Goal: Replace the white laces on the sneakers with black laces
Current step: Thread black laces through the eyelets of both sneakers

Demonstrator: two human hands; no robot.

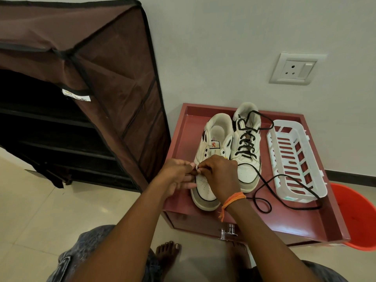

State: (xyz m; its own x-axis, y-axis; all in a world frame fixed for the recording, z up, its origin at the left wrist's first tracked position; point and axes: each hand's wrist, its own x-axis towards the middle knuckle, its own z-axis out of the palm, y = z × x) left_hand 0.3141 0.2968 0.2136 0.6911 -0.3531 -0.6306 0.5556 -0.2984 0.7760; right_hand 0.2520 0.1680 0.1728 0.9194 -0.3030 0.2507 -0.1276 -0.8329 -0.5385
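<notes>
Both hands, left hand (179, 174) and right hand (218, 176), are pinched on the white lace (197, 167) above the left sneaker (209, 159), kept toe-forward on the tabletop (284, 218) for access; the right sneaker (247, 159) is black-laced.

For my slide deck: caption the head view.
Both hands work at the left sneaker; right sneaker already black-laced.
</notes>
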